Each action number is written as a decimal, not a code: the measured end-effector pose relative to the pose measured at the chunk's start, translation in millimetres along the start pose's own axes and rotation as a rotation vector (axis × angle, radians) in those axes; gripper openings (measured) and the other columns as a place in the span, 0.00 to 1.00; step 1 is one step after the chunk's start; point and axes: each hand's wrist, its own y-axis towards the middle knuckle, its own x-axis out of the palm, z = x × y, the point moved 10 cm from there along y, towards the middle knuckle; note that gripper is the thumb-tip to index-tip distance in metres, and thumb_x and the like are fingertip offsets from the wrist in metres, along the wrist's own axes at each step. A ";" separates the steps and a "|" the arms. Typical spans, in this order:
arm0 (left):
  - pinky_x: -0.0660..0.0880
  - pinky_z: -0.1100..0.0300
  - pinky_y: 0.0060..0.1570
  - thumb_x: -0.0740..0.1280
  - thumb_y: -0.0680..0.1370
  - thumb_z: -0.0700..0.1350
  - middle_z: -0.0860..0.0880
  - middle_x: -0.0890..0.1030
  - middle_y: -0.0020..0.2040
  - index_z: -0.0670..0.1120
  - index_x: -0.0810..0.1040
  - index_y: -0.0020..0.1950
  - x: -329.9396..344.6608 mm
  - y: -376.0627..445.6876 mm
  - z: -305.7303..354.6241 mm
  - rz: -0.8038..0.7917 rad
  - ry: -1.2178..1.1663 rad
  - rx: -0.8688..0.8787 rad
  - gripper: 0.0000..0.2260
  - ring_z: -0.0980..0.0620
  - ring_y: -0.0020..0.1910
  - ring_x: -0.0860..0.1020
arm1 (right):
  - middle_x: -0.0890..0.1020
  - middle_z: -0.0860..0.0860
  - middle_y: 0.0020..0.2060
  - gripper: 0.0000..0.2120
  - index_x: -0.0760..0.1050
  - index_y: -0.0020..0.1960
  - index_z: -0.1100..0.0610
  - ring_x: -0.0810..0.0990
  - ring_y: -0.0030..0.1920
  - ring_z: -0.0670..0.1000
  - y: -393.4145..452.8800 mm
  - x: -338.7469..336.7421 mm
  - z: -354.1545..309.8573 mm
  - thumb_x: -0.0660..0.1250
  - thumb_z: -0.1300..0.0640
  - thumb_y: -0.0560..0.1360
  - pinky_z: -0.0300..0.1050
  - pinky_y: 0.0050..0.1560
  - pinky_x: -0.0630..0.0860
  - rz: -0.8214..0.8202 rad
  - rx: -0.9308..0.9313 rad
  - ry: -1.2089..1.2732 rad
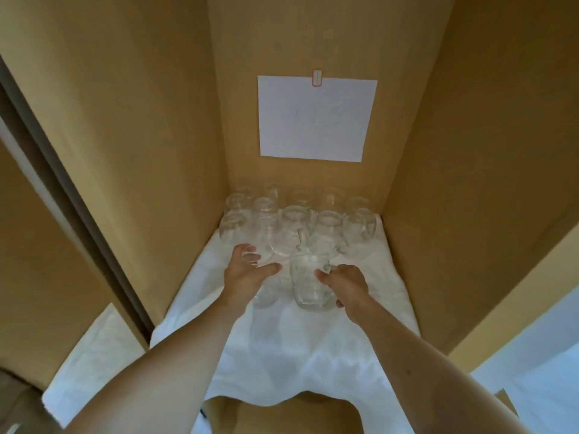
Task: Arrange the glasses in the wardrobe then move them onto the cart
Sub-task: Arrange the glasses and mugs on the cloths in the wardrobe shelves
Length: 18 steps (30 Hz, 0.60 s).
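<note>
My left hand (247, 274) wraps a small glass (254, 255); my right hand (347, 285) clasps a handled mug (308, 286). The clear glasses (294, 214) behind blur together, and faint marks on the paper (315, 119) are unreadable.

Clear glasses (294, 214) overlap at the wardrobe's back, their count indistinct. Faint marks on the paper sheet (316, 119) are illegible. Both forearms are cropped by the lower edge.
</note>
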 end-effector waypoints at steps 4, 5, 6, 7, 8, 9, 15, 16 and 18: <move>0.73 0.68 0.44 0.84 0.63 0.41 0.48 0.80 0.55 0.52 0.74 0.58 5.8 4.1 -2.0 -0.016 0.011 -0.004 0.29 0.53 0.52 0.79 | 0.82 0.51 0.46 0.12 0.77 0.46 0.53 0.82 0.44 0.55 14.6 -1.1 -1.1 0.75 0.46 0.74 0.44 0.32 0.75 -0.019 -0.023 -0.026; 0.73 0.67 0.44 0.84 0.63 0.40 0.48 0.80 0.55 0.53 0.75 0.57 6.5 5.5 -3.3 -0.022 0.011 -0.001 0.29 0.52 0.52 0.79 | 0.82 0.51 0.46 0.12 0.77 0.45 0.53 0.81 0.42 0.54 17.6 -0.1 -2.0 0.76 0.46 0.74 0.44 0.32 0.74 -0.021 -0.025 -0.049; 0.74 0.66 0.45 0.84 0.63 0.40 0.48 0.80 0.55 0.53 0.75 0.57 7.9 7.2 -4.0 -0.035 0.016 0.003 0.28 0.51 0.52 0.79 | 0.82 0.51 0.45 0.13 0.77 0.44 0.53 0.81 0.41 0.54 20.3 1.6 -3.5 0.75 0.45 0.74 0.45 0.32 0.74 -0.020 -0.030 -0.079; 0.74 0.65 0.46 0.84 0.63 0.40 0.48 0.79 0.54 0.53 0.75 0.56 9.9 8.9 -3.6 -0.053 0.028 0.011 0.28 0.51 0.53 0.79 | 0.83 0.52 0.44 0.14 0.77 0.45 0.53 0.81 0.41 0.54 22.5 3.1 -5.3 0.75 0.44 0.74 0.45 0.33 0.75 -0.015 -0.039 -0.107; 0.75 0.64 0.46 0.84 0.64 0.40 0.48 0.79 0.54 0.54 0.75 0.56 12.5 10.6 -2.6 -0.076 0.042 0.019 0.27 0.51 0.53 0.78 | 0.83 0.52 0.45 0.15 0.78 0.46 0.54 0.81 0.43 0.54 24.3 4.1 -7.2 0.74 0.43 0.73 0.47 0.37 0.78 -0.003 -0.053 -0.144; 0.75 0.64 0.46 0.84 0.64 0.41 0.48 0.79 0.54 0.54 0.75 0.55 14.6 12.4 -2.0 -0.098 0.051 0.022 0.27 0.51 0.53 0.78 | 0.83 0.52 0.48 0.18 0.79 0.51 0.55 0.82 0.47 0.56 25.6 3.8 -8.8 0.73 0.41 0.74 0.50 0.44 0.80 0.020 -0.069 -0.207; 0.76 0.63 0.46 0.85 0.63 0.42 0.44 0.79 0.58 0.53 0.75 0.57 17.1 21.5 -5.0 -0.189 0.029 0.019 0.28 0.48 0.58 0.77 | 0.83 0.53 0.52 0.25 0.74 0.55 0.55 0.81 0.56 0.56 22.0 9.6 -13.7 0.65 0.33 0.76 0.52 0.57 0.78 0.084 -0.136 -0.425; 0.76 0.62 0.47 0.85 0.62 0.43 0.44 0.79 0.57 0.52 0.75 0.57 17.0 22.1 -5.5 -0.197 0.029 0.019 0.29 0.48 0.58 0.77 | 0.83 0.54 0.50 0.22 0.73 0.49 0.55 0.82 0.54 0.57 22.4 10.6 -13.2 0.66 0.35 0.77 0.53 0.56 0.78 0.088 -0.145 -0.372; 0.75 0.61 0.48 0.85 0.62 0.43 0.46 0.78 0.56 0.52 0.75 0.57 17.0 24.2 -6.6 -0.205 0.034 0.021 0.29 0.48 0.57 0.77 | 0.84 0.55 0.46 0.21 0.69 0.40 0.54 0.83 0.51 0.56 21.6 11.3 -12.3 0.69 0.38 0.76 0.55 0.57 0.79 0.091 -0.155 -0.276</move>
